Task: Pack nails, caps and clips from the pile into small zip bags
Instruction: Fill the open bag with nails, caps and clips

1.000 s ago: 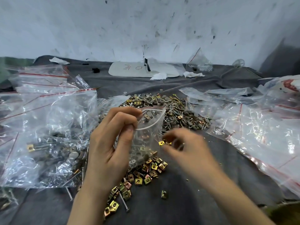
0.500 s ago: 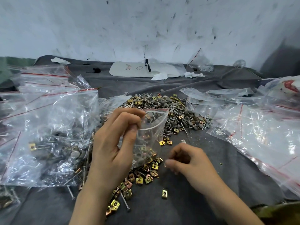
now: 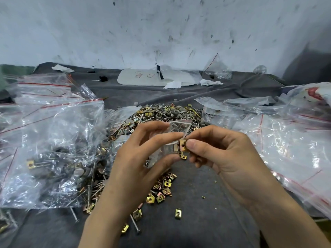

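Observation:
My left hand (image 3: pixel 141 158) holds a small clear zip bag (image 3: pixel 176 127) with a red strip, its mouth open, above the grey cloth. My right hand (image 3: pixel 223 154) pinches a brass clip (image 3: pixel 183 145) between thumb and forefinger right at the bag's mouth. Behind both hands lies the pile of nails, grey caps and brass clips (image 3: pixel 161 113). More brass clips (image 3: pixel 163 188) and loose nails (image 3: pixel 135 224) are scattered on the cloth below my left hand. One clip (image 3: pixel 177 213) lies alone in front.
Large clear bags holding packed hardware (image 3: pixel 53 149) fill the left side. Empty zip bags (image 3: pixel 286 140) heap up on the right. A white board (image 3: pixel 152 77), paper scraps and a small bag (image 3: pixel 217 68) sit at the back by the wall. Grey cloth (image 3: pixel 206 221) covers the table.
My right hand rose from the cloth with a brass clip and brought it to the bag's mouth. My left hand turned the bag toward it.

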### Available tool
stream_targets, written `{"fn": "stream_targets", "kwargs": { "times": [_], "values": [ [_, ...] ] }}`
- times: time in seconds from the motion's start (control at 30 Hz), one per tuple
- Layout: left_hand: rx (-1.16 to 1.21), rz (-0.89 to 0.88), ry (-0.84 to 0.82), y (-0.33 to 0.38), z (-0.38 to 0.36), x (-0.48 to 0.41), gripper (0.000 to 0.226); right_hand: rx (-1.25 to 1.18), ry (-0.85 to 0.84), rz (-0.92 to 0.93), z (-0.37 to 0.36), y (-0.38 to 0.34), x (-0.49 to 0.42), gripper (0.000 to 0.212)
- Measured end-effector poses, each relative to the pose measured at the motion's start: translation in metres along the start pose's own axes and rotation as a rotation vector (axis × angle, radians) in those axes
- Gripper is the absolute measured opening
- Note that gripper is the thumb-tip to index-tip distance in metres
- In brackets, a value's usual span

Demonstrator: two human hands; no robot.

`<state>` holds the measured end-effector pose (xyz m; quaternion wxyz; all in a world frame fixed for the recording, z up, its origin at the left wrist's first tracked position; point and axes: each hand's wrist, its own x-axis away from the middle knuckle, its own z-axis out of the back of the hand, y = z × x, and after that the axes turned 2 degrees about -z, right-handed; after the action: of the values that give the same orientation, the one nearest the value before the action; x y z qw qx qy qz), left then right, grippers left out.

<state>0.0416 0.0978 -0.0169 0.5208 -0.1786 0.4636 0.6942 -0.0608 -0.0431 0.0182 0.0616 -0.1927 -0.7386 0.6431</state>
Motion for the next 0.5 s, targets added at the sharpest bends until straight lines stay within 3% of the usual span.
{"fn": "stream_targets", "kwargs": {
  "times": [0.23, 0.5],
  "values": [
    [0.035, 0.027, 0.064, 0.0005, 0.0011, 0.0010, 0.020, 0.033, -0.014, -0.083, -0.0038, -0.0005, -0.0031, 0.009],
    [0.089, 0.065, 0.060, 0.0029, -0.0025, 0.0009, 0.024, -0.004, 0.022, -0.124, -0.0060, 0.0013, -0.0054, 0.006]
  ]
}}
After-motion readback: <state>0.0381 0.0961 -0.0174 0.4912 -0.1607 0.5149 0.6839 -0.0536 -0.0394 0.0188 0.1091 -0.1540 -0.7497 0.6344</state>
